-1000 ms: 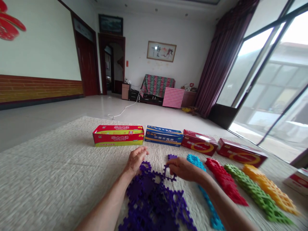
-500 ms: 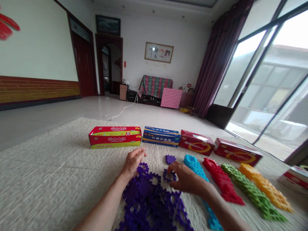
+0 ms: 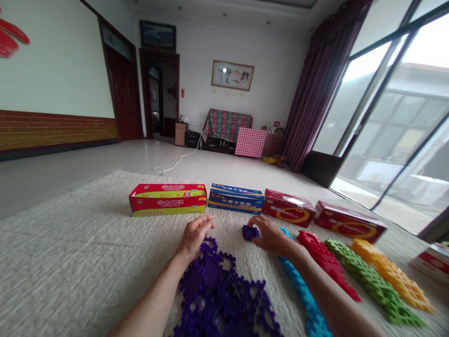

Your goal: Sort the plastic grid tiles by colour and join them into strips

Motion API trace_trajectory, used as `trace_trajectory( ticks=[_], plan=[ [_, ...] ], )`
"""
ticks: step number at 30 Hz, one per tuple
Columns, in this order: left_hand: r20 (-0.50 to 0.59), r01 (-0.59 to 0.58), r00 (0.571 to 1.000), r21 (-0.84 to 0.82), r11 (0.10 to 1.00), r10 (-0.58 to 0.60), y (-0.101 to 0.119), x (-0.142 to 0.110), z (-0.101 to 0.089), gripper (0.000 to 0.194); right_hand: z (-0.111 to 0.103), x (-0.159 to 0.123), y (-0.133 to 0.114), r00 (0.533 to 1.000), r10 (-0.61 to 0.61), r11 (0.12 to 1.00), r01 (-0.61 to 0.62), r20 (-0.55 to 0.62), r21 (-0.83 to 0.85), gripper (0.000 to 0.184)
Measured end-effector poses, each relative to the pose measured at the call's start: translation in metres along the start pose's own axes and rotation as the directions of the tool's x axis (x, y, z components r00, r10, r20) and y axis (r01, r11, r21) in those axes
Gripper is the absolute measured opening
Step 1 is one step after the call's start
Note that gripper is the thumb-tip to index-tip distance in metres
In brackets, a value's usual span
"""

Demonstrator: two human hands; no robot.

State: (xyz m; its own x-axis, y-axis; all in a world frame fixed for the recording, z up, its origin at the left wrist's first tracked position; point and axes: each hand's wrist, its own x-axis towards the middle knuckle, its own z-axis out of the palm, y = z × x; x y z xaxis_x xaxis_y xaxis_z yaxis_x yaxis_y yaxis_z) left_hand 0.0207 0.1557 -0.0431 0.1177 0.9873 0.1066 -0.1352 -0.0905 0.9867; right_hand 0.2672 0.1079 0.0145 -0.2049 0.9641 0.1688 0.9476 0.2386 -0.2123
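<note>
My right hand [image 3: 268, 234] pinches a purple interlocking plastic tile [image 3: 250, 233] with notched edges, at the spot on the rug where a solid purple tile lay; that one is now covered. My left hand [image 3: 197, 235] has its fingers curled together, with nothing visible between them. It hovers beside a ring-shaped purple tile [image 3: 210, 245] at the top edge of a heap of loose purple tiles [image 3: 224, 299]. Under my right forearm runs a row of light blue tiles [image 3: 294, 276], partly hidden.
Right of the blue row lie rows of red tiles [image 3: 326, 262], green tiles [image 3: 375, 281] and yellow tiles [image 3: 393, 271]. Behind them stand a red-yellow battery box [image 3: 168, 201], a blue box [image 3: 235, 200] and two dark red boxes [image 3: 289, 210]. A cream rug [image 3: 87, 243] lies underneath.
My right hand has taken the hollow purple tile from beside the heap and moved it away from me, over the solid purple tile. My left hand has barely moved.
</note>
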Motion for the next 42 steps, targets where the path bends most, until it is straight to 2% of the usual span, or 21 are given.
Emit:
trace_trajectory(
  ticks=[4, 9, 13, 17, 20, 24, 27, 30, 33, 35, 37, 39, 42],
  plan=[
    [-0.009, 0.005, 1.000, 0.004, 1.000, -0.005, -0.001, 0.001, 0.000, 0.035, -0.003, -0.015, -0.012, 0.992, -0.078, 0.994, 0.085, -0.098, 0.063, 0.035],
    [-0.006, 0.004, 1.000, 0.007, 1.000, -0.004, 0.001, -0.001, 0.000, 0.034, -0.001, -0.032, -0.051, 0.981, -0.195, 0.963, 0.194, -0.011, 0.187, 0.025],
    [-0.020, 0.034, 0.999, -0.028, 0.999, -0.035, 0.003, 0.000, 0.000, 0.036, 0.012, -0.026, -0.076, 0.977, -0.212, 0.953, 0.205, 0.009, 0.223, 0.028],
    [-0.042, 0.041, 0.998, -0.064, 0.997, -0.044, 0.002, 0.002, -0.001, 0.036, 0.028, -0.009, -0.087, 0.961, -0.276, 0.931, 0.262, 0.017, 0.255, 0.040],
    [-0.040, 0.041, 0.998, -0.071, 0.997, -0.044, 0.001, 0.003, -0.001, 0.036, 0.037, 0.000, -0.091, 0.942, -0.335, 0.907, 0.316, 0.022, 0.279, 0.045],
    [-0.048, 0.039, 0.998, -0.075, 0.996, -0.042, 0.000, 0.004, -0.001, 0.037, 0.040, 0.003, -0.094, 0.939, -0.345, 0.904, 0.332, 0.002, 0.268, 0.039],
    [-0.051, 0.055, 0.997, -0.061, 0.997, -0.058, 0.001, 0.003, -0.001, 0.037, 0.031, 0.002, -0.092, 0.962, -0.269, 0.926, 0.273, -0.052, 0.260, 0.032],
    [-0.046, 0.046, 0.998, -0.044, 0.998, -0.048, 0.000, 0.003, -0.001, 0.037, 0.018, 0.002, -0.085, 0.985, -0.133, 0.955, 0.156, -0.106, 0.251, 0.029],
    [-0.042, 0.026, 0.999, -0.030, 0.999, -0.027, -0.001, 0.003, 0.000, 0.037, 0.012, 0.003, -0.077, 0.999, -0.048, 0.978, 0.052, -0.023, 0.201, 0.028],
    [-0.044, 0.024, 0.999, -0.024, 0.999, -0.025, 0.000, 0.002, 0.000, 0.036, 0.013, 0.002, -0.074, 0.999, -0.034, 0.992, 0.030, 0.029, 0.123, 0.027],
    [-0.044, 0.029, 0.999, -0.022, 0.999, -0.030, 0.001, 0.001, 0.000, 0.036, 0.015, 0.000, -0.073, 0.998, -0.061, 0.996, 0.060, 0.012, 0.061, 0.029],
    [-0.041, 0.035, 0.999, -0.022, 0.999, -0.035, 0.001, 0.001, 0.000, 0.037, 0.015, -0.001, -0.072, 0.990, -0.143, 0.989, 0.143, -0.007, 0.047, 0.039],
    [-0.034, 0.031, 0.999, -0.023, 0.999, -0.031, 0.001, 0.001, 0.000, 0.038, 0.012, -0.002, -0.073, 0.967, -0.240, 0.971, 0.238, 0.079, 0.032, 0.040]
  ],
)
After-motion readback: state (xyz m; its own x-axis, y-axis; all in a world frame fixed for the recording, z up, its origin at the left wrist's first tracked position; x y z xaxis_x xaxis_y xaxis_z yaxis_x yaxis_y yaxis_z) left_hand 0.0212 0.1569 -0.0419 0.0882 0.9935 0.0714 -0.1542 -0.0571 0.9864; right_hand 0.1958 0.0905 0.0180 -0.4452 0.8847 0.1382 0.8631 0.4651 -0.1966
